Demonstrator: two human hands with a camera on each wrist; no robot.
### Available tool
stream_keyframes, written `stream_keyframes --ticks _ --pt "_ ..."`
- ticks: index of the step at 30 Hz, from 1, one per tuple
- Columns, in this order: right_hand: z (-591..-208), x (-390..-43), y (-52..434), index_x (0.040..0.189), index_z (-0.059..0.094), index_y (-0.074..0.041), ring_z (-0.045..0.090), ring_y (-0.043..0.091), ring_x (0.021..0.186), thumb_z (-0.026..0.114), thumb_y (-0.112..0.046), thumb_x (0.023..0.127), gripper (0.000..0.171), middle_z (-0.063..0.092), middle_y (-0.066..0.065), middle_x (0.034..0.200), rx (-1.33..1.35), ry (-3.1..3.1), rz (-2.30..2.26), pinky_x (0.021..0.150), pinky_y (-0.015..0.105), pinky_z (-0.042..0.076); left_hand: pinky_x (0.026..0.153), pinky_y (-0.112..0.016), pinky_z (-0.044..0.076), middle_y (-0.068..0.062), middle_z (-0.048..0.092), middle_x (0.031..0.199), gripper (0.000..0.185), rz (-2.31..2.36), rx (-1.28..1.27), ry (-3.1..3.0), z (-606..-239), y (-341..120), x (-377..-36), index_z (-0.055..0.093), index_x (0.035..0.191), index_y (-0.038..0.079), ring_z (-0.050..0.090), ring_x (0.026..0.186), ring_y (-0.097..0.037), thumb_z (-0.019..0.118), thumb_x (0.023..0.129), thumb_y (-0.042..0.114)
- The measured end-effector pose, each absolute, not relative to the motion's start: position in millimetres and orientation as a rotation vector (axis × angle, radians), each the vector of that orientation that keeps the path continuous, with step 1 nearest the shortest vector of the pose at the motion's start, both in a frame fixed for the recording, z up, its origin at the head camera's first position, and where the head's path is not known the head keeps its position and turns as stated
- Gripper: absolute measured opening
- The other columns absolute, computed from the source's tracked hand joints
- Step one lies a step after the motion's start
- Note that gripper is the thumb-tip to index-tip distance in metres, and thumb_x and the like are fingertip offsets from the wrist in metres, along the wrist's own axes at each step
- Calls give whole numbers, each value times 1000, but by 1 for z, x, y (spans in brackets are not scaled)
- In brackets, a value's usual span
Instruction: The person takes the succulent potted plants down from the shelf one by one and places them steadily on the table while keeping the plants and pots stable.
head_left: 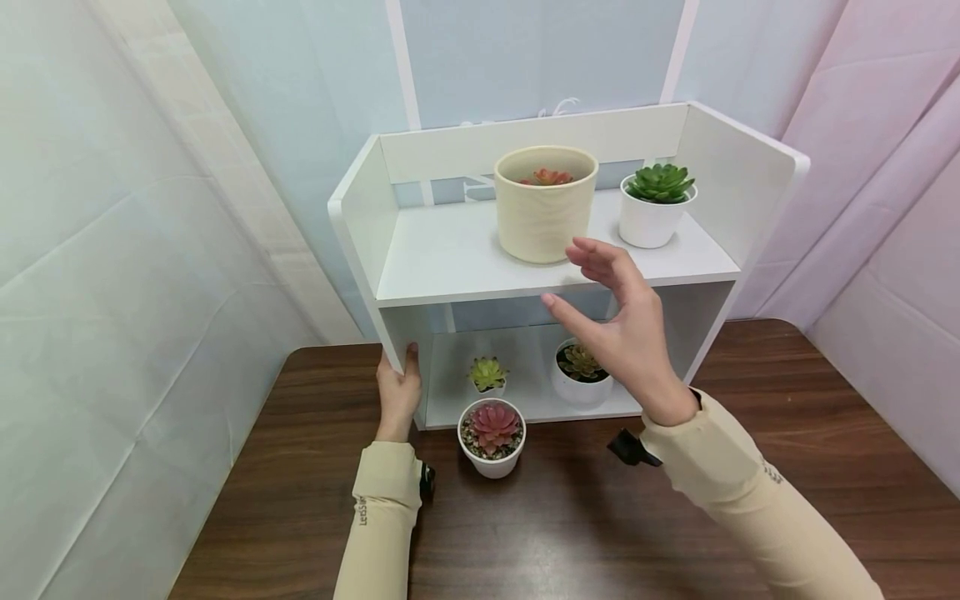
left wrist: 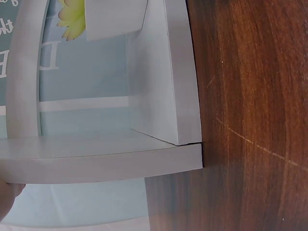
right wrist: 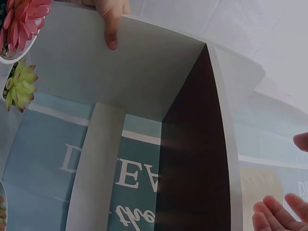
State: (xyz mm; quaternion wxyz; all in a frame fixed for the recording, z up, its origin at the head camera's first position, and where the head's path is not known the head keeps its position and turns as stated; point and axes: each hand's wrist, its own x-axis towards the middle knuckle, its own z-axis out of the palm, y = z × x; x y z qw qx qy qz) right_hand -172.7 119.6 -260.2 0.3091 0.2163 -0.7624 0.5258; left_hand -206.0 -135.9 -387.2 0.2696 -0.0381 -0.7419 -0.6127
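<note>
Currently, right hand empty, thumb spread from fingers; cream pot just beyond fingertips, contact unclear. Left hand grips white shelf at side, thumb inside. Possible trouble: fingertip nudge toppling pot; left-hand tug jolting shelf into pink succulent right of thumb.

White shelf, left fingers gripping its side, right fingers near cream pot, pink succulent

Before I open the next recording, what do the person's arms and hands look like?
The left sleeve and right sleeve are beige, each with small dark lettering near the wrist. Black gear shows by each wrist. The left hand and right hand wear no gloves.
</note>
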Motion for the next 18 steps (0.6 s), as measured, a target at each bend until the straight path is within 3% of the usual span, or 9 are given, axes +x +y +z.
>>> stream_keyframes --ticks 10,18 --pt "-258 -182 118 136 45 -6 54 18 120 78 -9 78 67 59 9 128 477 -2032 1427 105 32 39 101 -60 38 -36 51 126 36 -1627 -118 -1996 -386 -136 -206 43 130 -14 48 121 -48 48 96 -3" --pt "-252 -186 119 144 36 -11 43 18 133 79 -13 78 79 47 10 142 382 -2078 1443 112 28 32 101 -60 37 -34 51 128 37 -1635 -80 -2002 -405 -141 -221 43 132 -12 48 122 -47 48 97 -1"
